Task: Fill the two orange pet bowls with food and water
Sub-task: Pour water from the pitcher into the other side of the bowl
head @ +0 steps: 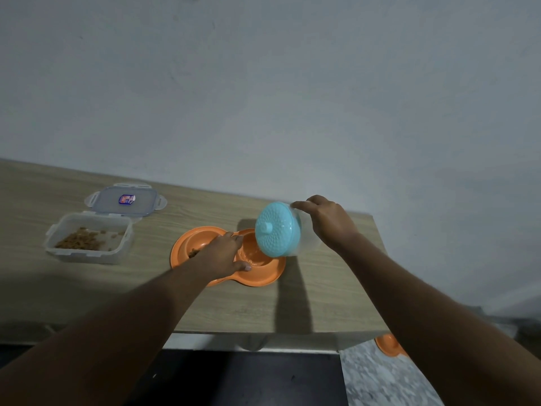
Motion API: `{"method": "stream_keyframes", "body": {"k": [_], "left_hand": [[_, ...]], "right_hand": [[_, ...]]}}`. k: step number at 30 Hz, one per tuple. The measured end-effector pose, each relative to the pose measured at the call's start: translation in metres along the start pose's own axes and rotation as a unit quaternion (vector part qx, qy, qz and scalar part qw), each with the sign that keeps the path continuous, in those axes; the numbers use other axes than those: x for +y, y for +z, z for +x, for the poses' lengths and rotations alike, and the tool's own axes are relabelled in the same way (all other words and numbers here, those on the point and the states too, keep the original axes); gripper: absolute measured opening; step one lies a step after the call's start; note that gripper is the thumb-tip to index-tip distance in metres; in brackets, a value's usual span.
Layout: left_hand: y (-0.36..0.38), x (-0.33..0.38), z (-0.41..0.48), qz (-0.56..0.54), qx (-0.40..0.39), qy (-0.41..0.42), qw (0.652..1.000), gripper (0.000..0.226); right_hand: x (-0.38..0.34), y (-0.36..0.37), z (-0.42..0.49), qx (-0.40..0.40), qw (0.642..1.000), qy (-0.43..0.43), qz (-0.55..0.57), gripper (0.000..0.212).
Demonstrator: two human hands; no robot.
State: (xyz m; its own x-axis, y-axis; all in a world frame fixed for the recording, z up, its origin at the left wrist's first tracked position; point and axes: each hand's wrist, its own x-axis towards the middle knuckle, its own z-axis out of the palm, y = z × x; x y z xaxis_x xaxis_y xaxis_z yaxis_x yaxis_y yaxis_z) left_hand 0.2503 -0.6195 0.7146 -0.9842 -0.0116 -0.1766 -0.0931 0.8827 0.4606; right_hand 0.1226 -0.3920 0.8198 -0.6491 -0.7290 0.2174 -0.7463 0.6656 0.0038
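Observation:
An orange double pet bowl [263, 276] sits on the wooden table. Its left bowl [195, 251] holds some brown kibble; the right bowl [255, 251] looks wet inside. My left hand [224, 254] rests on the ridge between the two bowls, thumb on the front rim, fingers straight. My right hand [328, 222] grips a clear jug with a teal lid [276, 229], tipped sideways over the right bowl, lid facing me.
A clear food container [89, 238] with kibble stands at the left, its lid [126, 200] lying behind it. The table's front edge [263, 332] is near me. Another orange dish [388, 344] shows on the floor at lower right.

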Motion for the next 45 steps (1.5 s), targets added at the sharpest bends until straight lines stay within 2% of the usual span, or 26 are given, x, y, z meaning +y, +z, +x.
{"method": "stream_keyframes", "body": {"k": [20,27,32,40,43,45], "left_hand": [[-0.003,0.002,-0.002,-0.003,-0.003,0.008,1.000,0.079],[-0.003,0.004,-0.001,-0.006,0.001,0.009,1.000,0.074],[-0.003,0.002,-0.002,-0.019,-0.002,0.008,1.000,0.074],[-0.002,0.001,-0.003,-0.040,0.010,0.007,0.999,0.074],[0.003,-0.003,-0.004,-0.066,0.002,0.009,0.998,0.077],[0.000,-0.001,-0.002,-0.085,0.011,0.011,0.996,0.092]], "right_hand": [[-0.004,0.002,-0.005,0.017,1.000,-0.003,-0.003,0.050],[0.002,0.008,-0.014,0.037,0.998,0.046,0.039,0.049],[0.003,0.011,-0.015,0.043,0.997,0.049,0.051,0.049],[0.007,0.019,-0.022,0.093,0.985,0.101,0.108,0.045],[0.006,0.023,-0.028,0.108,0.976,0.130,0.136,0.047],[0.008,0.025,-0.032,0.127,0.967,0.153,0.160,0.050]]}}
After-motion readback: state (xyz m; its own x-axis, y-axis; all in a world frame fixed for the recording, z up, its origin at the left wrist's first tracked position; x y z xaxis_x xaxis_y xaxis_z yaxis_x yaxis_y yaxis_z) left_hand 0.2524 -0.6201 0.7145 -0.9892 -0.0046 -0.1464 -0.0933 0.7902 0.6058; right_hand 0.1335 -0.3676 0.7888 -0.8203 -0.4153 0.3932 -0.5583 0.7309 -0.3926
